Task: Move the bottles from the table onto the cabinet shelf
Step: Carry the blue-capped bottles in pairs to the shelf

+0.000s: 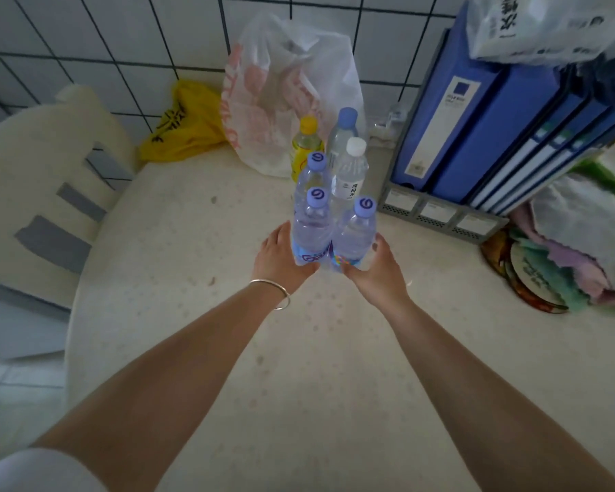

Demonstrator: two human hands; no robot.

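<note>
Together, the left hand (281, 259) gripped one purple-capped bottle (311, 230) and the right hand (377, 269) its neighbour (354, 236), four more bottles (347, 172) clustered at twelve o'clock on the table (192, 278).

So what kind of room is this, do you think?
Probably a home or small office corner rather than a shop: a white-tiled wall, blue binders in a rack on the pale table, and plastic shopping bags beside the bottles.

The water bottles (312, 229) are clear, glossy plastic with smooth lilac caps. The surface (228, 349) looks matt and speckled, like stone. Far behind, a thin translucent plastic bag (288, 83) crinkles against glossy white wall tiles (86, 30).
</note>
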